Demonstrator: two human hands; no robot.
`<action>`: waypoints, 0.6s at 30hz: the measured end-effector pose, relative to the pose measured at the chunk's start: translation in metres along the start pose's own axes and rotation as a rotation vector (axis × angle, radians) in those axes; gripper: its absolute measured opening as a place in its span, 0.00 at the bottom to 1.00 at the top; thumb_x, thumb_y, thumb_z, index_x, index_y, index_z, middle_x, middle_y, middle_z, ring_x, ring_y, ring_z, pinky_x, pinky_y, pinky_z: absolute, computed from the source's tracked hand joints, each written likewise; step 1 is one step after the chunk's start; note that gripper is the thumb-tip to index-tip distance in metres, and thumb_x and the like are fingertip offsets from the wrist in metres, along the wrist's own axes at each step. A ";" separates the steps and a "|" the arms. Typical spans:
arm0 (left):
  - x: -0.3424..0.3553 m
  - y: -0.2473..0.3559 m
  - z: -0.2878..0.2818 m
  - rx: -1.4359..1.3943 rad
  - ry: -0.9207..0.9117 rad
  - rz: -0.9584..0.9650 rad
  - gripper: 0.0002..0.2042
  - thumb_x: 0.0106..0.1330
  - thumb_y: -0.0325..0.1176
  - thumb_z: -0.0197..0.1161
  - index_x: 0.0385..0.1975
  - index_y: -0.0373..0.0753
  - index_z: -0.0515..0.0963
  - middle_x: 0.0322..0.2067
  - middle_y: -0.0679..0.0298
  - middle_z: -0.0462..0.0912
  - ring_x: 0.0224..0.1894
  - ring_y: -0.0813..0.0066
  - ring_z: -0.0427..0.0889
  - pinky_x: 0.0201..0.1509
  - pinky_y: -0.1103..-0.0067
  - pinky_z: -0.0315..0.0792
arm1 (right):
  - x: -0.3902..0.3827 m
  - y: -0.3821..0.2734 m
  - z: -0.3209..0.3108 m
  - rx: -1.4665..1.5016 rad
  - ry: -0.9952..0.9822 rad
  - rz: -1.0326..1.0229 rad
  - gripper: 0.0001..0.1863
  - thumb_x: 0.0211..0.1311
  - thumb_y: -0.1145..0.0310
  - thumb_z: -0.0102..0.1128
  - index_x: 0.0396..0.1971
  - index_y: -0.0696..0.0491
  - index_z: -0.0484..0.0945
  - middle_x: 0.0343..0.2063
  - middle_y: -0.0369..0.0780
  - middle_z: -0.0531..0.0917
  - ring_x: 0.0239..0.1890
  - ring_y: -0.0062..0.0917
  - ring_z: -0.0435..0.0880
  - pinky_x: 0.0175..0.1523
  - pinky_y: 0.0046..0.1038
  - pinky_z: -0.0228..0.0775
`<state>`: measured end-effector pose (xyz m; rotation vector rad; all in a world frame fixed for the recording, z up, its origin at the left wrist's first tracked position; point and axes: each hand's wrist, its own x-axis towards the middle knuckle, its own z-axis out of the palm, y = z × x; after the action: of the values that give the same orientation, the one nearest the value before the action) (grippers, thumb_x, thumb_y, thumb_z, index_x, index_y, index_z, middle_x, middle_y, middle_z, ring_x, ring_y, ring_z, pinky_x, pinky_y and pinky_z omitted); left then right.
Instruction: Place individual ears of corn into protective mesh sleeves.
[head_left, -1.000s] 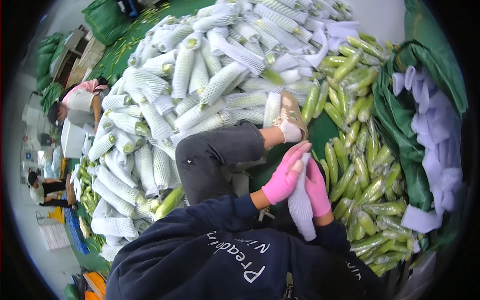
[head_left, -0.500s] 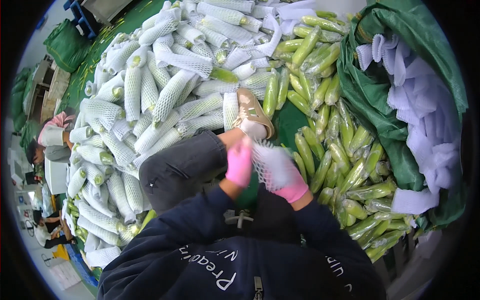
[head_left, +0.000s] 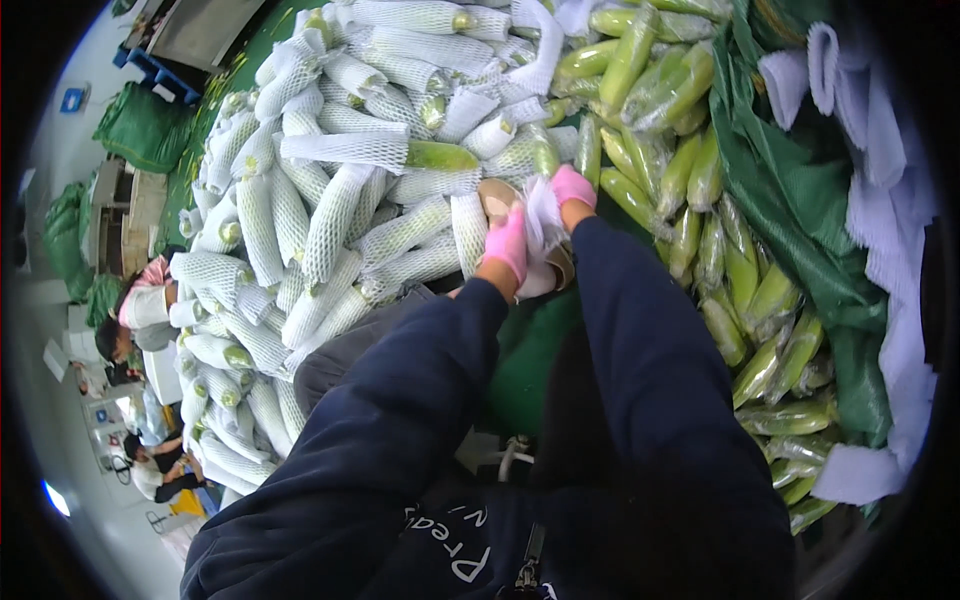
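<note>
Seeing a white foam net point(head_left: 543, 215) directly over the shoe point(head_left: 495, 195), hiding its middle. Looks thin and soft, crumpled and creased along its length, white with a faint lilac cast; can't read the mesh holes clearly at this spot. Have the pink-gloved left hand point(head_left: 507, 243) in front of the shoe's left part, fingers curled in tight on the near left side of the net, with little or no gap. Have the pink-gloved right hand point(head_left: 573, 188) just beyond and right of the shoe, fingers also bent in close, pinching the net's far right side; can't see the fingertips of either. Got a glossy pale-green vegetable point(head_left: 545, 155) just beyond the shoe, in line with the net's far end; can't tell if partly inside it. Also got a half-covered vegetable point(head_left: 440, 155) beyond and left of the shoe, with a bare green right end and tight white mesh over the rest. Counting a big heap of net-wrapped vegetables point(head_left: 335, 220) left of the shoe, clear-bagged green vegetables point(head_left: 740, 260) to its right, and, farther right of it, a green sack point(head_left: 780, 230) with loose white nets point(head_left: 880, 230) spilling out.
</note>
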<state>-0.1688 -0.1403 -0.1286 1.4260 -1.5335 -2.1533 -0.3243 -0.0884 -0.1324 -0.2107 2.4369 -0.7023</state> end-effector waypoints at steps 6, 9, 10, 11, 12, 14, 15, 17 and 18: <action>-0.057 -0.077 -0.060 -0.059 -0.447 0.084 0.13 0.58 0.31 0.59 0.43 0.37 0.75 0.35 0.67 0.77 0.36 0.79 0.75 0.37 0.80 0.72 | -0.093 0.054 0.004 0.293 0.189 -0.666 0.25 0.44 0.58 0.66 0.41 0.58 0.74 0.34 0.55 0.80 0.38 0.47 0.79 0.44 0.39 0.71; -0.170 -0.005 -0.058 0.112 -0.678 0.177 0.16 0.50 0.23 0.60 0.41 0.39 0.76 0.31 0.70 0.78 0.32 0.83 0.74 0.35 0.82 0.71 | -0.194 0.115 -0.042 0.255 0.146 -0.439 0.22 0.47 0.72 0.64 0.44 0.63 0.73 0.38 0.50 0.80 0.40 0.34 0.79 0.46 0.36 0.73; -0.196 0.007 -0.072 0.192 -0.583 0.182 0.13 0.50 0.22 0.61 0.37 0.38 0.77 0.30 0.69 0.79 0.33 0.81 0.75 0.39 0.81 0.72 | -0.240 0.110 -0.036 0.658 0.100 -0.459 0.21 0.52 0.71 0.60 0.47 0.62 0.72 0.41 0.49 0.79 0.43 0.36 0.79 0.50 0.33 0.71; -0.214 0.010 -0.082 0.207 -0.419 0.402 0.10 0.51 0.22 0.60 0.35 0.37 0.78 0.31 0.67 0.81 0.35 0.81 0.77 0.43 0.80 0.72 | -0.277 0.101 -0.028 1.055 0.032 -0.433 0.21 0.57 0.70 0.55 0.51 0.62 0.71 0.45 0.48 0.78 0.45 0.37 0.78 0.54 0.31 0.70; -0.230 0.017 -0.090 0.075 -0.348 0.389 0.11 0.53 0.22 0.60 0.37 0.36 0.78 0.32 0.65 0.81 0.37 0.81 0.77 0.45 0.80 0.72 | -0.284 0.096 -0.017 1.066 -0.024 -0.477 0.21 0.57 0.70 0.55 0.51 0.62 0.71 0.45 0.48 0.78 0.45 0.37 0.78 0.54 0.31 0.70; -0.258 0.029 -0.113 0.096 -0.223 0.426 0.13 0.57 0.25 0.58 0.43 0.35 0.77 0.38 0.62 0.82 0.42 0.78 0.78 0.48 0.80 0.72 | -0.288 0.075 0.035 0.442 -0.048 -0.979 0.20 0.63 0.69 0.46 0.54 0.60 0.68 0.49 0.45 0.75 0.50 0.31 0.75 0.57 0.27 0.66; -0.267 0.024 -0.126 0.142 -0.179 0.450 0.15 0.59 0.29 0.58 0.46 0.34 0.76 0.41 0.62 0.82 0.44 0.77 0.78 0.50 0.79 0.71 | -0.295 0.077 0.068 0.115 -0.026 -1.201 0.20 0.66 0.69 0.42 0.56 0.58 0.67 0.52 0.43 0.74 0.53 0.28 0.73 0.58 0.25 0.64; -0.288 0.022 -0.129 -0.004 -0.355 0.390 0.15 0.59 0.30 0.57 0.47 0.34 0.76 0.42 0.62 0.82 0.44 0.77 0.78 0.50 0.79 0.71 | -0.262 0.156 0.136 0.631 -0.132 -0.692 0.14 0.65 0.70 0.44 0.42 0.60 0.76 0.42 0.48 0.78 0.47 0.30 0.77 0.51 0.25 0.66; -0.295 0.013 -0.147 -0.110 -0.385 0.328 0.15 0.60 0.30 0.57 0.47 0.34 0.76 0.42 0.62 0.81 0.44 0.77 0.78 0.50 0.79 0.71 | -0.293 0.133 0.134 0.627 -0.342 -0.669 0.13 0.65 0.68 0.45 0.40 0.59 0.75 0.39 0.47 0.78 0.45 0.30 0.77 0.49 0.26 0.67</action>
<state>0.0963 -0.0727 0.0567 0.6910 -1.5954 -2.3442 -0.0066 0.0540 -0.1495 -0.8264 1.6969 -1.5292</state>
